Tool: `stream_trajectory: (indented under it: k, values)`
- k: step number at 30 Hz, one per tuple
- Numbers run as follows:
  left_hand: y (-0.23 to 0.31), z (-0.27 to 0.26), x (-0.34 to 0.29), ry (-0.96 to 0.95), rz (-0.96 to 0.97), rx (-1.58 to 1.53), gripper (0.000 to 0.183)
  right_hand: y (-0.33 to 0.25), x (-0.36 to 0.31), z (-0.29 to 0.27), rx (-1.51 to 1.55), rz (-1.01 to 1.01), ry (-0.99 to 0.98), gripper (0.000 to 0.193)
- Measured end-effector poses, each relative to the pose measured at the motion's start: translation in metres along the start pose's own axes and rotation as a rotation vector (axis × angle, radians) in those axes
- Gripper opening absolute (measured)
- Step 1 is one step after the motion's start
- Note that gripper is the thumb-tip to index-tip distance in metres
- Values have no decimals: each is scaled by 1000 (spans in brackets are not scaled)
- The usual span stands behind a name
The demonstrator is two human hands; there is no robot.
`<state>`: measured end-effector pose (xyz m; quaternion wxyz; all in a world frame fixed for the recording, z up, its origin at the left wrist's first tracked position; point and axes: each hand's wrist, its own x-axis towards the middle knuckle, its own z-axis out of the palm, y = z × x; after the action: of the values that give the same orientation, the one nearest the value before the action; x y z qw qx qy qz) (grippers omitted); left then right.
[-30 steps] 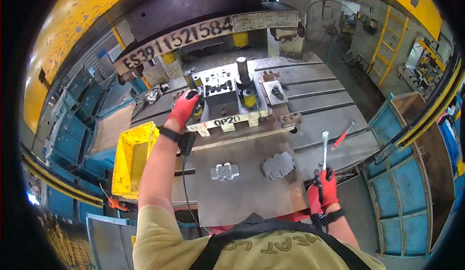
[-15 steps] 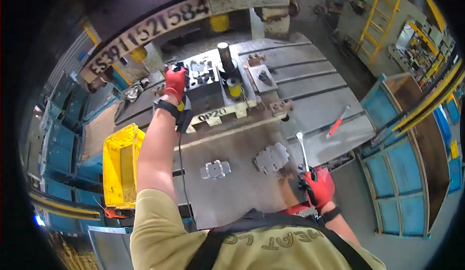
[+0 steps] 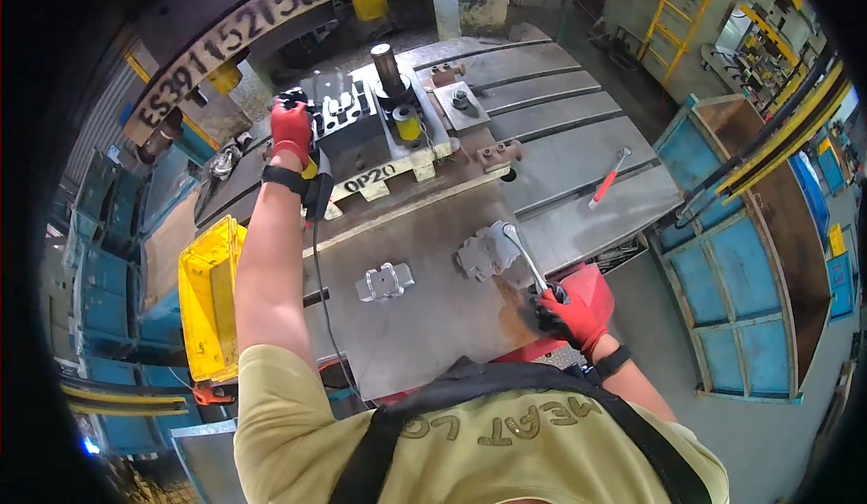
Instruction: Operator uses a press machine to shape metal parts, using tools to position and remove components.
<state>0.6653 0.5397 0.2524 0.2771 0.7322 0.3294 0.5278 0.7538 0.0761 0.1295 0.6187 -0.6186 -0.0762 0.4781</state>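
Note:
My right hand (image 3: 575,317), in a red and black glove, is closed round the shaft of a silver ring-ended wrench (image 3: 526,256). The wrench's head overlaps the right grey metal piece (image 3: 488,253) in view; whether they touch I cannot tell. A second grey metal piece (image 3: 386,282) lies to the left on the steel plate. Reaching far forward, my gloved left hand (image 3: 291,126) is at the left side of the die block (image 3: 350,138). Its fingers are curled, and what they hold is hidden. Beside that wrist hangs a black and yellow thing (image 3: 316,188) with a dark cord.
An upright steel post (image 3: 387,70) and a yellow cylinder (image 3: 407,123) stand on the die. A red-handled tool (image 3: 604,188) lies on the slotted bed (image 3: 578,116). The yellow crate (image 3: 191,278) is at left, blue bins (image 3: 722,314) at right. A painted beam (image 3: 239,43) crosses above.
My right hand has moved left and slightly forward, bringing the wrench's head over the right metal piece. The view has shifted too. My left hand stays at the die's left side.

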Motion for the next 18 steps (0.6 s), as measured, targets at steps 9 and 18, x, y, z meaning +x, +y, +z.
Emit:
stream_trajectory:
  k: [9, 18]
  values:
    - [13, -83, -105, -293, -237, -639, 8, -9, -10, -6, -158, -67, -329, 22]
    - [0, -89, -264, -310, -801, -289, 13, -28, -2, -1, 182, 200, -403, 19]
